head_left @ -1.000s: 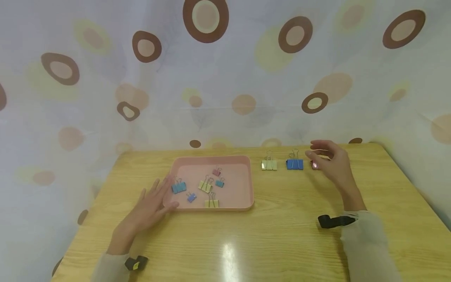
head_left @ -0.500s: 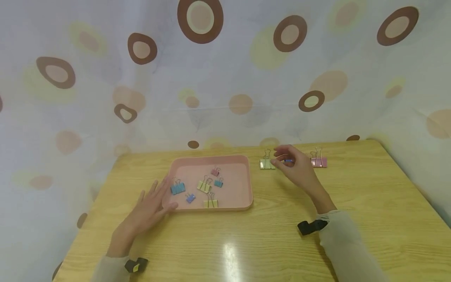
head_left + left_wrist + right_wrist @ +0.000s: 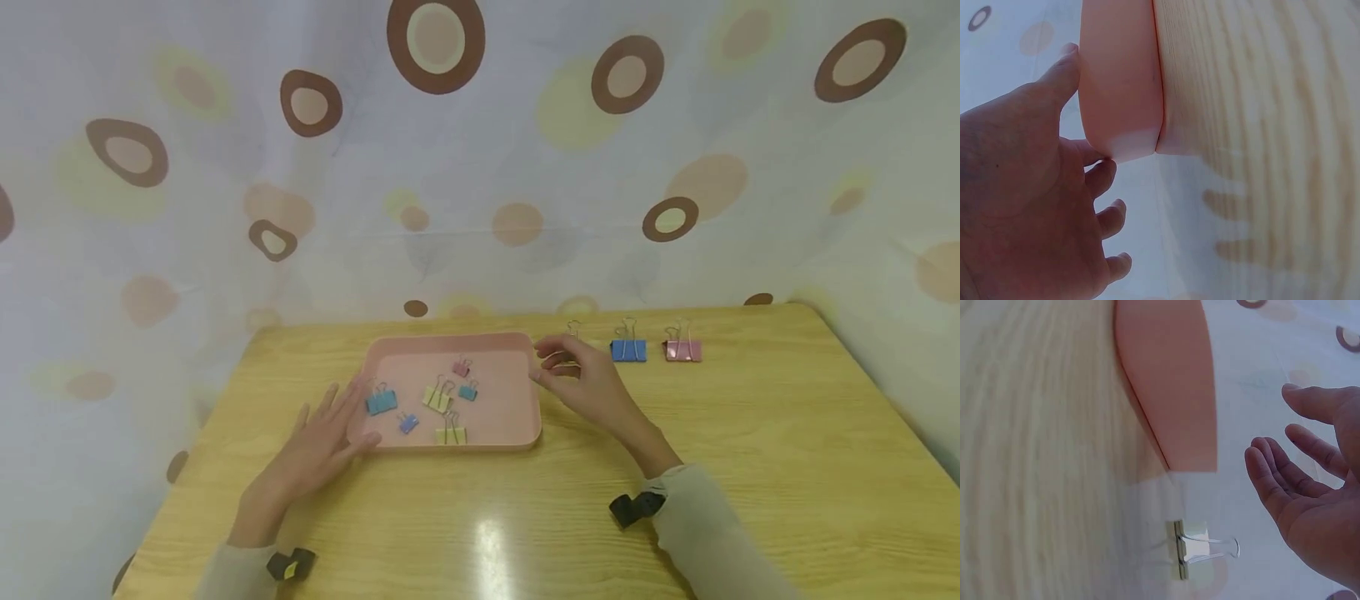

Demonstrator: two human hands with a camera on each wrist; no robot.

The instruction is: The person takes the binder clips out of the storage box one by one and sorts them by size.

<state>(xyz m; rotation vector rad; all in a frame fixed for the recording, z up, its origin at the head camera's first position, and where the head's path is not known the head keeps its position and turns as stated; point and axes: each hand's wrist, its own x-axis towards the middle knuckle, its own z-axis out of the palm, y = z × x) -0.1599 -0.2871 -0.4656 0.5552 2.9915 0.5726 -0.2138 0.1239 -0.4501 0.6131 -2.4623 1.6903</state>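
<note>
A pink tray (image 3: 501,408) lies on the table with several binder clips inside. My left hand (image 3: 307,446) touches its left end, thumb near the front rim and fingers along the side. At the tray's right rim hovers my right hand (image 3: 588,387), fingers loosely bent and holding nothing. In the tray are a larger teal clip (image 3: 382,402), yellow clips (image 3: 437,398), a small blue clip (image 3: 408,423), a small pink clip (image 3: 461,367) and a small teal clip (image 3: 468,391). A pale yellow-green clip (image 3: 1196,550) stands beyond the right hand, mostly hidden in the head view.
Right of that hand, a large blue binder clip (image 3: 628,351) and a large pink binder clip (image 3: 682,351) stand in a row near the table's back edge. A patterned curtain (image 3: 517,158) hangs behind the wooden table (image 3: 420,517).
My right hand has moved left from in front of the large pink clip, past the blue one, to the tray's right rim. The left hand has stayed on the tray's left end.
</note>
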